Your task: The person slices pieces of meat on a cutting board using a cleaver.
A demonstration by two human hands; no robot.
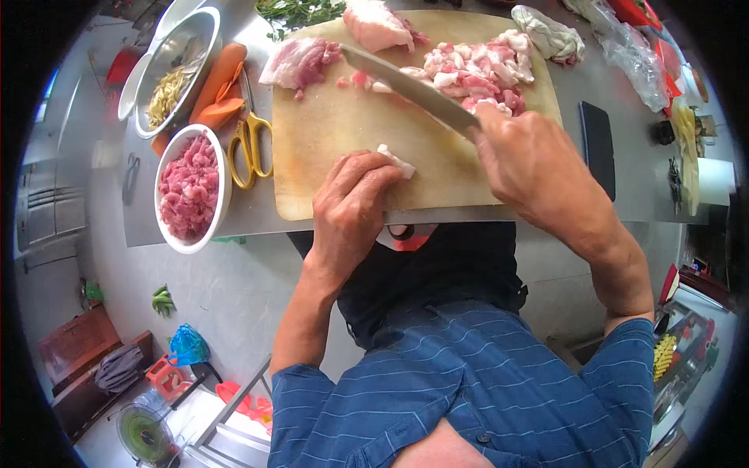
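My right hand (pixel 530 164) is wrapped round the handle of a kitchen knife (pixel 413 90). Its blade slants up and left above the cutting board (pixel 328 175), with the tip near a chunk of raw meat (pixel 300 64). My left hand (pixel 355 191) has its fingers curled on a small pale strip of fatty meat (pixel 398 162) near the board's front edge. A pile of cut fatty meat pieces (pixel 484 66) lies at the board's back right, partly behind my right hand. Another pale slab of meat (pixel 376 25) rests at the back edge.
Left of the board are yellow-handled scissors (pixel 251 152), a white bowl of chopped meat (pixel 189 187), carrots (pixel 221 86) and a metal bowl (pixel 178 74) with pale strips. A phone (pixel 597 148) lies to the right. A crumpled cloth (pixel 548 34) sits behind.
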